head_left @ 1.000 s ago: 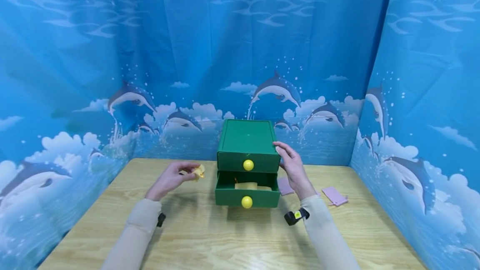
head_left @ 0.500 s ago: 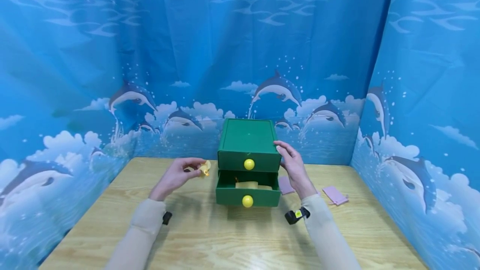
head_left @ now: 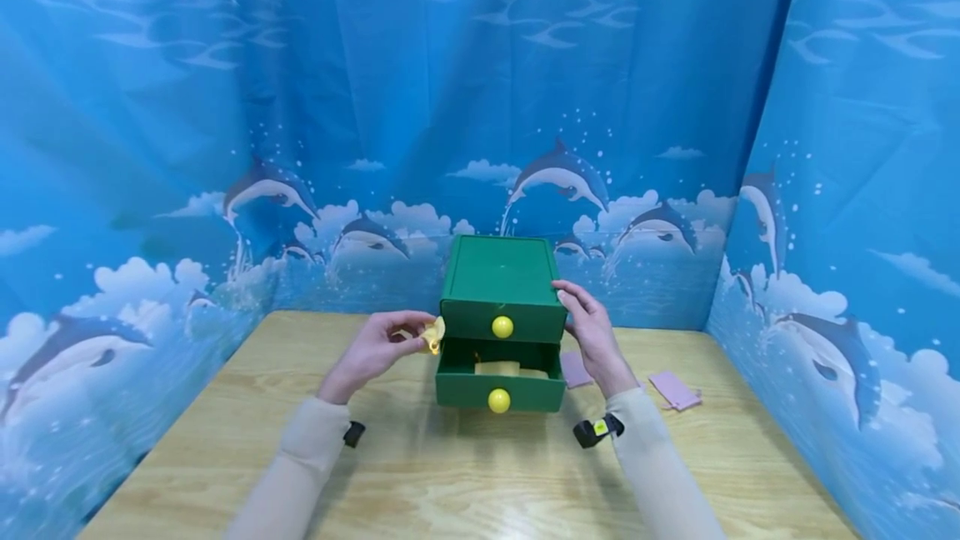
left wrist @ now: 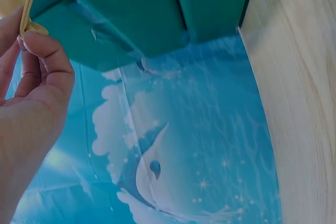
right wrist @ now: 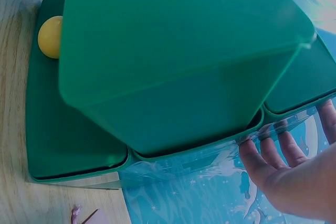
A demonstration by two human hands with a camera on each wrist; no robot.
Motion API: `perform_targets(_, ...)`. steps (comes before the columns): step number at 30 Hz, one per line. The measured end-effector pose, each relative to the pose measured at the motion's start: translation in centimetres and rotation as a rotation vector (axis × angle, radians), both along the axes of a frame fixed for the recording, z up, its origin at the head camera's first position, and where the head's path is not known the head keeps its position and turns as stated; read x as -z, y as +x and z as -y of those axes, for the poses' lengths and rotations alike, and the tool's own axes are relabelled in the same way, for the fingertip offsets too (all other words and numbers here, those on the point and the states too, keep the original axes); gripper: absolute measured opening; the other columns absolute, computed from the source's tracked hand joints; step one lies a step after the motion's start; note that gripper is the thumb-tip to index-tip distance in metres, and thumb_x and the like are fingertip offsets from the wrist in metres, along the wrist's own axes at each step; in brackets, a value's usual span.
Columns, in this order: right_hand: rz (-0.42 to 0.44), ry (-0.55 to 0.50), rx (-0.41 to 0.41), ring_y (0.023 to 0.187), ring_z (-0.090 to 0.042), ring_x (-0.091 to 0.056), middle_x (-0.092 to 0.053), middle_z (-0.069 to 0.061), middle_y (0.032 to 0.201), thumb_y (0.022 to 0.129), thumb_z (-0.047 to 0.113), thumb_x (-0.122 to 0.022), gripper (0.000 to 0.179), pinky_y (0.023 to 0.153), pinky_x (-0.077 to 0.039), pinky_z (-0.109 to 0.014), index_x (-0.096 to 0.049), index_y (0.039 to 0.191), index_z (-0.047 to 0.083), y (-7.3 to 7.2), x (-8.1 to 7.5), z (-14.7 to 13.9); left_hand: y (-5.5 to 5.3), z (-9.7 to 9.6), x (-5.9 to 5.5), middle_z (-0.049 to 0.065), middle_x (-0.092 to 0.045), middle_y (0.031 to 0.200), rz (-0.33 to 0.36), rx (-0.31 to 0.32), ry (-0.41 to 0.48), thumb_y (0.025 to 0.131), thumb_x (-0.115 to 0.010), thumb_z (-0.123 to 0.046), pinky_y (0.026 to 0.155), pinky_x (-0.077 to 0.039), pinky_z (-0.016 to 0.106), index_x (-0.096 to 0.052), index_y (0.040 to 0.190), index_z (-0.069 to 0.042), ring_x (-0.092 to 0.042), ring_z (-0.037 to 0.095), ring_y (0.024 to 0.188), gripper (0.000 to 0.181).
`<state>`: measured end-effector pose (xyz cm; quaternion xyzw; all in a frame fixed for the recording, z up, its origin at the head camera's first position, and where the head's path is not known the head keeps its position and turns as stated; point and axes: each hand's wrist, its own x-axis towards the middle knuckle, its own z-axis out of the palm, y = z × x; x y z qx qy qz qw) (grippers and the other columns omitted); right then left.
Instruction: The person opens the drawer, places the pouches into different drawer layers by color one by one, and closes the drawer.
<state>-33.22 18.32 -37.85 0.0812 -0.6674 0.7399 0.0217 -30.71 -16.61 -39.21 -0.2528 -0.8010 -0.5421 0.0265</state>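
While our left fingers [head_left: 408, 347] pinch the yellow cloth [head_left: 434, 335] just up-left of the pulled-out drawer [head_left: 467, 393], our right fingers [right wrist: 256, 162], spread, touch the cabinet [head_left: 502, 269].

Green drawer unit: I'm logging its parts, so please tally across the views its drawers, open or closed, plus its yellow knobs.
Closed drawers: 2 (top drawer, bottom drawer)
Open drawers: 1 (middle drawer)
Yellow knobs: 3 (top knob, middle knob, bottom knob)
Total: 6
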Motion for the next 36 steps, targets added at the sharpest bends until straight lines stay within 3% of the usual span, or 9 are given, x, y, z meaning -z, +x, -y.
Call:
perform_targets(6,-0.005,-0.001,-0.008,0.138,-0.023,-0.037,-0.036,-0.002,0.155,0.101,0.038,-0.054,0.048,0.114,-0.032,-0.054,-0.05,0.141,0.011,0.0,0.1,-0.1,0.3,-1.1,0.3,0.012,-0.066,0.106,0.003,0.048,0.016,0.093,-0.067,-0.008,0.074,-0.057,0.028,-0.067,0.123,-0.009,-0.061,0.022,0.093,0.03)
perform_targets(15,-0.016,-0.009,-0.006,0.137,-0.023,-0.038,-0.037,-0.002,0.154,0.101,0.037,-0.054,0.048,0.114,-0.032,-0.054,-0.05,0.14,0.01,0.0,0.2,-0.1,0.6,-2.4,0.5,0.01,-0.066,0.109,-0.057,0.089,-0.019,0.094,-0.065,-0.006,0.072,-0.056,0.028,-0.068,0.121,-0.01,-0.061,0.018,0.092,0.028)
perform_targets(24,-0.008,-0.007,-0.005,0.14,-0.024,-0.035,-0.035,-0.003,0.155,0.102,0.036,-0.052,0.047,0.115,-0.03,-0.055,-0.049,0.142,0.01,0.1,0.2,0.0,0.9,-4.5,0.0,0.016,-0.066,0.102,-0.087,0.059,-0.078,0.091,-0.063,0.004,0.069,-0.058,0.033,-0.068,0.119,-0.001,-0.063,0.031,0.09,0.028)
perform_targets(31,-0.014,-0.003,-0.006,0.139,-0.024,-0.037,-0.036,-0.002,0.155,0.102,0.037,-0.053,0.047,0.114,-0.03,-0.055,-0.05,0.141,0.011,0.1,0.2,0.0,0.5,-4.7,0.6,0.009,-0.068,0.097,-0.121,0.061,-0.069,0.09,-0.07,-0.005,0.065,-0.055,0.026,-0.073,0.113,-0.01,-0.062,0.019,0.085,0.024)
perform_targets(36,-0.022,0.0,-0.011,0.139,-0.024,-0.036,-0.035,-0.003,0.155,0.101,0.038,-0.054,0.048,0.114,-0.032,-0.055,-0.05,0.141,0.011,0.0,0.2,0.0,0.5,-5.1,0.9,0.003,-0.07,0.091,-0.216,0.015,-0.112,0.087,-0.074,-0.007,0.06,-0.05,0.024,-0.076,0.104,-0.011,-0.061,0.01,0.078,0.018)
